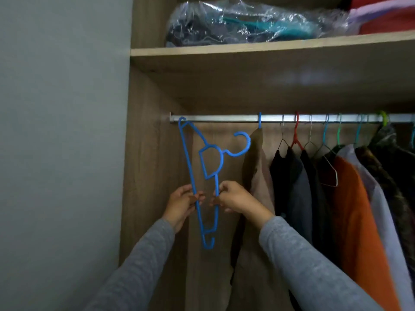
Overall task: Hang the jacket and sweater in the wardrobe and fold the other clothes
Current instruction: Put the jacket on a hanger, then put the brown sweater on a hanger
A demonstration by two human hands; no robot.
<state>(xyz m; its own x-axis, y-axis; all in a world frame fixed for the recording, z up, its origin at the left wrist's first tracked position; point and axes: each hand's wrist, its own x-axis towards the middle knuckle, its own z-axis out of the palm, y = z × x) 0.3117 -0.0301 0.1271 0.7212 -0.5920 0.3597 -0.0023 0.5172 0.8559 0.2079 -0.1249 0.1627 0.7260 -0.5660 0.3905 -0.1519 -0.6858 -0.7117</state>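
A bare blue plastic hanger (210,162) is turned on end in front of the wardrobe's left side, its hook pointing right and one tip up near the metal rail (224,118). My left hand (183,204) grips its long straight bar. My right hand (231,197) pinches the other arm of the hanger. No garment hangs on it. A tan garment (258,171) hangs from another blue hanger just to the right. The jacket and sweater of the task cannot be told apart from the hung clothes.
Dark, grey, orange and white clothes (350,198) crowd the rail on the right. A shelf (269,47) above carries a plastic-wrapped bundle (247,21) and red folded fabric (386,16). A grey wall (62,142) stands to the left.
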